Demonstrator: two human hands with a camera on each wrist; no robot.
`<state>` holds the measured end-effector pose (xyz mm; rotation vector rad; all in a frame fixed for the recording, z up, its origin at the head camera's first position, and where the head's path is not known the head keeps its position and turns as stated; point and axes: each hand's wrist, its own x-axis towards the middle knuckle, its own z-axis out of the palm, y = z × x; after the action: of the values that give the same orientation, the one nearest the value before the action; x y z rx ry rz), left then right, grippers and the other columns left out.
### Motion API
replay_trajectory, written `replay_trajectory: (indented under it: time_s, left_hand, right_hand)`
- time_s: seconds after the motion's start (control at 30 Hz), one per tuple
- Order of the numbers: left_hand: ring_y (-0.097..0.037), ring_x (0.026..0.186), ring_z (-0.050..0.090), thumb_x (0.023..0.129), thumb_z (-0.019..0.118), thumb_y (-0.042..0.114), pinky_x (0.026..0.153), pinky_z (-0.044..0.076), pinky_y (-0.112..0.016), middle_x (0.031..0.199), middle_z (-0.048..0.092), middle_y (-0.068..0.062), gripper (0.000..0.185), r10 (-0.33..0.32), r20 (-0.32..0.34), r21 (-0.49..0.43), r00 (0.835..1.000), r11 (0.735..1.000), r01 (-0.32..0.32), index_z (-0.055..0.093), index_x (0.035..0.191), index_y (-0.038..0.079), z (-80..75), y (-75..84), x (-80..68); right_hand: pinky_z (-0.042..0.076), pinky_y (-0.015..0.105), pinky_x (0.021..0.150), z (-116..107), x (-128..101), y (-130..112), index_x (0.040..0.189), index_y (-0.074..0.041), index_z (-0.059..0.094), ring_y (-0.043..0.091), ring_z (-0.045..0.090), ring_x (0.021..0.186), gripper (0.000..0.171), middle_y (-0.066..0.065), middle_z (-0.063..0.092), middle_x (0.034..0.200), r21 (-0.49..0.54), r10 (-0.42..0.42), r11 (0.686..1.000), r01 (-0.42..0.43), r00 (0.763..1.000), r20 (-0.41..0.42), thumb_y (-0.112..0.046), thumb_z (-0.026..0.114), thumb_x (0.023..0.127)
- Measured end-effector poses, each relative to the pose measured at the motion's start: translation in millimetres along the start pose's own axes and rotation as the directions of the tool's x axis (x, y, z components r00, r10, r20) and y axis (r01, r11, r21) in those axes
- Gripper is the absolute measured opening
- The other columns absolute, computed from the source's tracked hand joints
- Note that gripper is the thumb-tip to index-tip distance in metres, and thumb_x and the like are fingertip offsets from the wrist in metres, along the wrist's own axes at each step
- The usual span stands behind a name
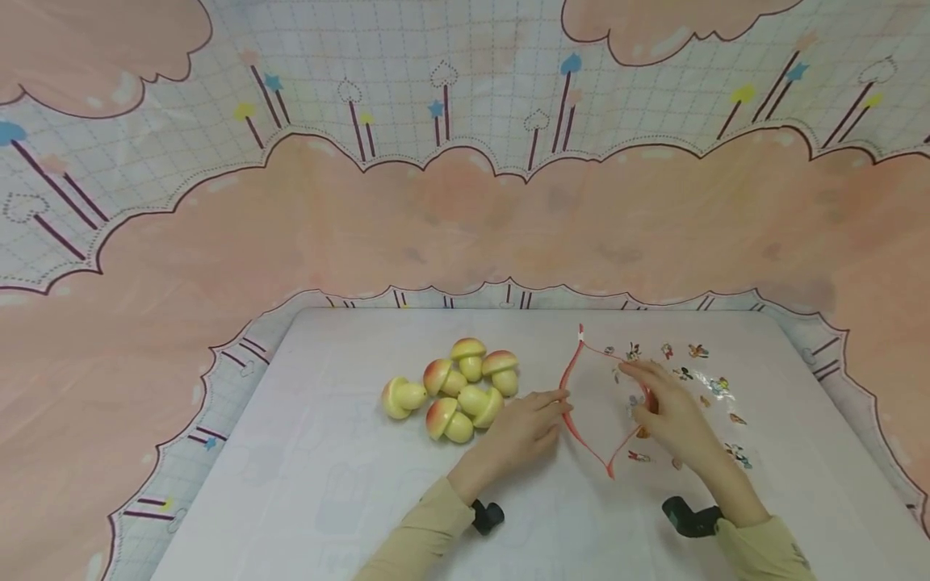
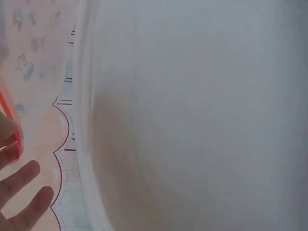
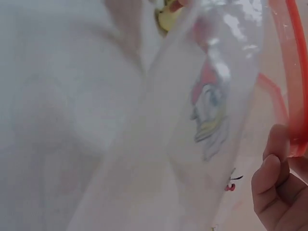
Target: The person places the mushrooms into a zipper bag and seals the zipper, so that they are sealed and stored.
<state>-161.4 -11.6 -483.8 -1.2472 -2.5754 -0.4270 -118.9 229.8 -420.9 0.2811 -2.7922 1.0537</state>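
A clear plastic bag (image 1: 690, 387) printed with small cartoon figures lies on the white table (image 1: 327, 484), its red-rimmed mouth (image 1: 572, 365) spread into a diamond shape. My left hand (image 1: 559, 402) pinches the rim's left side; in the left wrist view the red rim (image 2: 8, 115) runs into my upper fingers, while the lower fingers (image 2: 26, 178) lie straight. My right hand (image 1: 647, 395) grips the rim's right side, and the right wrist view shows its fingers (image 3: 272, 178) curled beside the red rim (image 3: 294, 72). Several toy mushrooms (image 1: 465, 387) with peach caps sit just left of my left hand.
A pink and white patterned cloth (image 1: 465, 226) hangs behind and around the table. Black wrist mounts (image 1: 487, 516) (image 1: 686, 516) sit on both beige sleeves. Bare white tabletop spreads to the front left.
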Motion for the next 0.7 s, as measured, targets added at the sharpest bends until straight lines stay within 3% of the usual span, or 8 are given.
replay_trajectory:
  time_s: [0.27, 0.5, 0.7]
  left_hand:
    - [-0.012, 0.123, 0.056, 0.094, 0.057, 0.020, 0.099, 0.048, -0.026, 0.139, 0.056, 0.002, 0.032, 0.030, -0.017, -0.025, 0.999, 0.999, -0.031, 0.061, 0.125, 0.019, -6.7, 3.2, -0.5]
    - [-0.011, 0.124, 0.055, 0.095, 0.057, 0.020, 0.103, 0.045, -0.026, 0.140, 0.055, 0.005, 0.036, -0.005, -0.007, -0.053, 1.000, 0.999, 0.005, 0.059, 0.131, 0.018, -9.5, 1.9, -9.8]
    - [-0.013, 0.122, 0.056, 0.093, 0.058, 0.018, 0.103, 0.045, -0.026, 0.135, 0.059, 0.001, 0.035, -0.018, -0.061, -0.052, 0.998, 0.999, 0.015, 0.060, 0.128, 0.018, -14.6, 0.1, -19.4]
  right_hand:
    - [0.037, 0.019, 0.050, 5.3, 3.0, -7.5, 0.133, -0.002, 0.053, 0.007, 0.039, 0.065, 0.052, 0.019, 0.050, 0.135, 0.010, -0.041, 0.999, 0.041, 0.999, 0.008, 0.006, 0.060, 0.082]
    - [0.037, 0.019, 0.050, 7.0, 4.5, -7.3, 0.133, -0.002, 0.053, 0.006, 0.039, 0.065, 0.052, 0.019, 0.051, 0.134, 0.018, -0.041, 0.999, 0.041, 0.999, 0.012, 0.006, 0.059, 0.083]
    - [0.037, 0.019, 0.050, 8.1, 4.0, -7.9, 0.134, -0.003, 0.053, 0.006, 0.041, 0.067, 0.052, 0.018, 0.053, 0.128, 0.021, -0.035, 0.999, 0.035, 0.999, 0.005, 0.004, 0.058, 0.083]
